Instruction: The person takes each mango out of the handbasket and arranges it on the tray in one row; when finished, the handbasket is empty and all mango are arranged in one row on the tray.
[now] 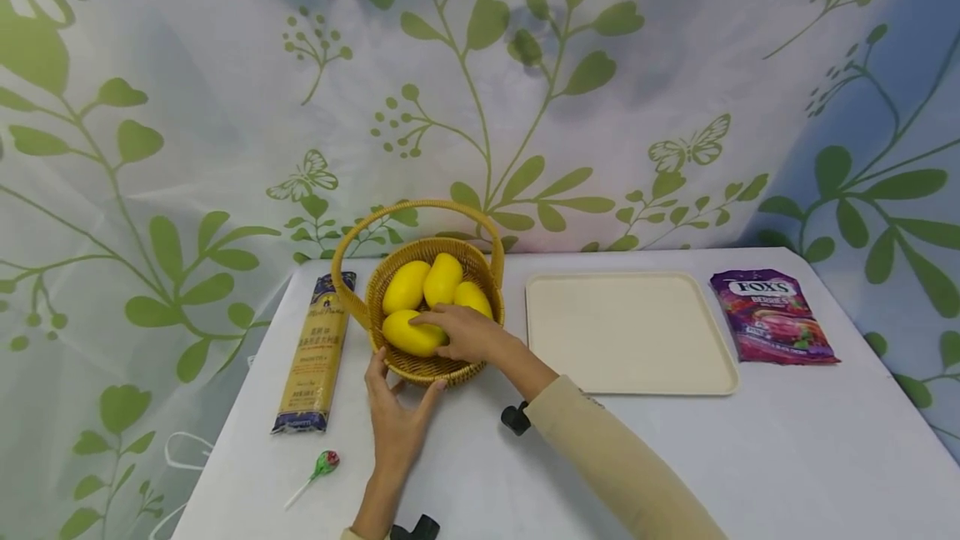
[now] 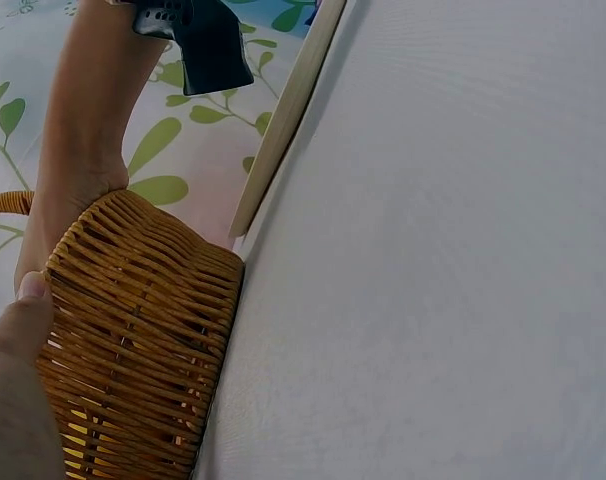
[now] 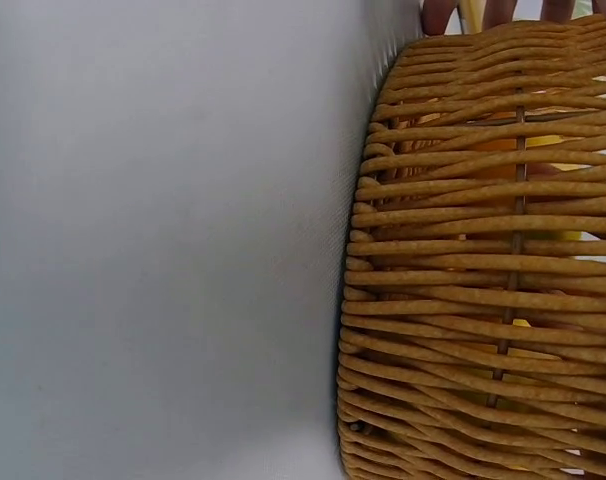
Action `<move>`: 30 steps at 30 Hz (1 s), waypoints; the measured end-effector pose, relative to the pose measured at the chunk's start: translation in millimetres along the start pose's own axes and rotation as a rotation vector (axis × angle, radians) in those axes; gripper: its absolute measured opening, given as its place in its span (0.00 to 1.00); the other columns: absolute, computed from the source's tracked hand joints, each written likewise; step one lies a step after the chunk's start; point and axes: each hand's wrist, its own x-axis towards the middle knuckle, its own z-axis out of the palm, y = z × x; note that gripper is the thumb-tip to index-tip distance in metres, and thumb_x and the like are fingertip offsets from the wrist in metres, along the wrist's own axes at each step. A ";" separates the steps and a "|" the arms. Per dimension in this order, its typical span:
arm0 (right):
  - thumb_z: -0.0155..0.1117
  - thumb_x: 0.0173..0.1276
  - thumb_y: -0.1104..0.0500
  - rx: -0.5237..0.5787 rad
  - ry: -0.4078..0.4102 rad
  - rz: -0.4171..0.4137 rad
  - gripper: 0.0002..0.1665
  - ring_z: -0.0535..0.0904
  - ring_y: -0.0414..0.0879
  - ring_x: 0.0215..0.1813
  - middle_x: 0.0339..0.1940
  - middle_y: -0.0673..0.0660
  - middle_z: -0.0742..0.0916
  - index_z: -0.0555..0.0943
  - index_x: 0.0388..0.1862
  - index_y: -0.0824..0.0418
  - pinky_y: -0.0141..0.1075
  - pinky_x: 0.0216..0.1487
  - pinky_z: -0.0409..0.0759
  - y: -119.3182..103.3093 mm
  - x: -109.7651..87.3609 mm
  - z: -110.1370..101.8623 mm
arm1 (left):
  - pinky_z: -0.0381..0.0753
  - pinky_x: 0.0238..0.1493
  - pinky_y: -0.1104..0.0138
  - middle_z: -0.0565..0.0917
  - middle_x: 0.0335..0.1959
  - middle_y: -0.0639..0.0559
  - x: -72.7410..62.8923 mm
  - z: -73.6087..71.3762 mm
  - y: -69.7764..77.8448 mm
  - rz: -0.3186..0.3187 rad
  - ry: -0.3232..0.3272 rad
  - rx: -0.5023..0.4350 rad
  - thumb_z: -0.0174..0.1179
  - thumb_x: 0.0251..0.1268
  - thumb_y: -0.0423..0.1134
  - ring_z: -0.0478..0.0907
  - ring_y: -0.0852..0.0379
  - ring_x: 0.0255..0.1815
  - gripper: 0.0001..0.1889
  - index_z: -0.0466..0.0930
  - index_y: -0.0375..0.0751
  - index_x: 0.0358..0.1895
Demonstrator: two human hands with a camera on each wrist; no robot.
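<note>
A round woven basket (image 1: 495, 340) with a tall handle stands at the middle-left of the table, with several yellow mangoes (image 1: 406, 287) inside. From the front, my left hand (image 1: 399, 419) holds the basket's wall, thumb and fingers spread around it. In the left wrist view the thumb (image 2: 23, 315) presses against the wicker. My right hand (image 1: 472, 333) reaches over the rim and grips the front mango (image 1: 411, 334) at its right end. The right wrist view shows mostly the basket's wicker side (image 3: 483, 260); the right hand's grip is hidden there.
Left of the basket lies a pack of spaghetti (image 1: 313, 357), with a lollipop (image 1: 326, 463) nearer the front. A beige rectangular tray (image 1: 630, 332) lies to the right. Beyond it is a purple candy bag (image 1: 776, 317). A leaf-patterned curtain (image 1: 525, 107) hangs behind the table.
</note>
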 end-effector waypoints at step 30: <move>0.71 0.63 0.57 0.189 0.235 -0.001 0.34 0.76 0.48 0.62 0.62 0.54 0.79 0.73 0.69 0.49 0.42 0.60 0.80 10.6 -51.5 -27.8 | 0.81 0.56 0.50 0.60 0.73 0.39 -1.1 0.5 0.6 -0.017 -0.006 0.002 0.76 0.50 0.47 0.63 0.40 0.72 0.53 0.51 0.38 0.75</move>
